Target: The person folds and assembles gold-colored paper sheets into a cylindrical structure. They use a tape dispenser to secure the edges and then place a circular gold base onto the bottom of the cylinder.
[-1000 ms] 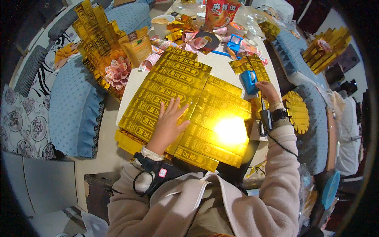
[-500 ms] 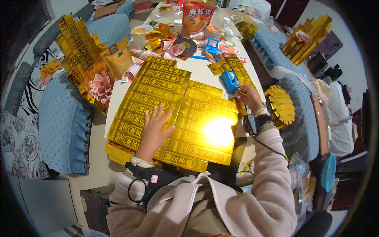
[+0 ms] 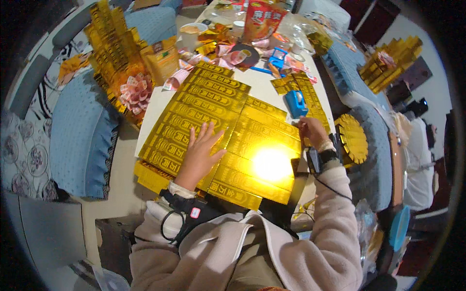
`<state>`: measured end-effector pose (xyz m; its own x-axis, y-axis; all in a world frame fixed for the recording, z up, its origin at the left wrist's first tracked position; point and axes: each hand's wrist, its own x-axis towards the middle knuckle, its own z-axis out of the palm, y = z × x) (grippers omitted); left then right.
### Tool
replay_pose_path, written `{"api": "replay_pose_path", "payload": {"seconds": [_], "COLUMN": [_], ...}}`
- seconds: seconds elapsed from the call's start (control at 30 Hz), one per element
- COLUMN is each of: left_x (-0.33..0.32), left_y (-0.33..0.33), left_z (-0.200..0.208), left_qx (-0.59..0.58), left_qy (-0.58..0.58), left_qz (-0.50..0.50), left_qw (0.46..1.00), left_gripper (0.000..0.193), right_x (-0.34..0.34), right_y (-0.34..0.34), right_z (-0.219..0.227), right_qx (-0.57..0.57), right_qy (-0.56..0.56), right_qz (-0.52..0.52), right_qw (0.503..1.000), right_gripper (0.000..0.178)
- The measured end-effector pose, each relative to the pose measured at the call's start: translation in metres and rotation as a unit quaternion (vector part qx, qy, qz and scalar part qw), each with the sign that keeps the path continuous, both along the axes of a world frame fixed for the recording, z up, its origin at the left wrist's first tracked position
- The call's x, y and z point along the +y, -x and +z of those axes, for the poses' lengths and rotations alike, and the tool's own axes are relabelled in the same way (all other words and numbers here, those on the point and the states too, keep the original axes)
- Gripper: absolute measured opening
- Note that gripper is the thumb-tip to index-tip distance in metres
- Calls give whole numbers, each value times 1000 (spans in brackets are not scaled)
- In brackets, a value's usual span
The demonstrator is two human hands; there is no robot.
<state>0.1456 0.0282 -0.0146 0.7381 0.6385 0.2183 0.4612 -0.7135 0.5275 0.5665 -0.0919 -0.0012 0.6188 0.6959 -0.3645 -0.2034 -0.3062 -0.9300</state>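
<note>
My left hand (image 3: 201,154) lies flat, fingers spread, on a large panel of embossed gold foil paper strips (image 3: 206,94) on the table. A second gold panel (image 3: 259,130) lies against its right side, with strong glare on its lower part. By that panel's right edge is my right hand (image 3: 314,132), its fingertips pinched together. Whether a bit of tape is between them is too small to make out. A blue tape dispenser (image 3: 295,105) stands just beyond those fingers. Further gold strips (image 3: 310,96) lie beside the dispenser.
Pink paper rolls (image 3: 175,79), a black disc (image 3: 242,56), a red food packet (image 3: 262,20) and a cup (image 3: 189,36) crowd the table's far part. Tall gold paper stacks with pink flowers (image 3: 136,92) stand left and right. A round gold piece (image 3: 352,138) sits right of the table.
The whole view has shifted, so the scene sits further right. My right hand has drawn slightly nearer to me, away from the tape dispenser. My left hand stays flat on the panel.
</note>
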Motion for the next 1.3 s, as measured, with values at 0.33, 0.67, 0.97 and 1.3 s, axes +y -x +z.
{"api": "replay_pose_path", "payload": {"seconds": [0.33,0.67,0.97,1.3], "left_x": [0,-2,-1,0], "left_y": [-1,-3,-4,-2], "left_z": [-2,2,-8,-7], "left_qx": [3,-21,-15,19], "left_qy": [11,0,-35,-45], "left_qz": [8,12,9,-4], "left_qw": [1000,1000,999,999], "left_gripper": [74,94,85,69], "right_x": [43,69,72,73], "right_y": [146,214,211,221], "right_z": [52,35,36,57], "right_qx": [-251,-319,-388,-428], "right_qy": [-69,61,158,217], "right_qz": [353,407,405,399], "right_qw": [899,854,813,781], "right_gripper": [18,30,37,44]}}
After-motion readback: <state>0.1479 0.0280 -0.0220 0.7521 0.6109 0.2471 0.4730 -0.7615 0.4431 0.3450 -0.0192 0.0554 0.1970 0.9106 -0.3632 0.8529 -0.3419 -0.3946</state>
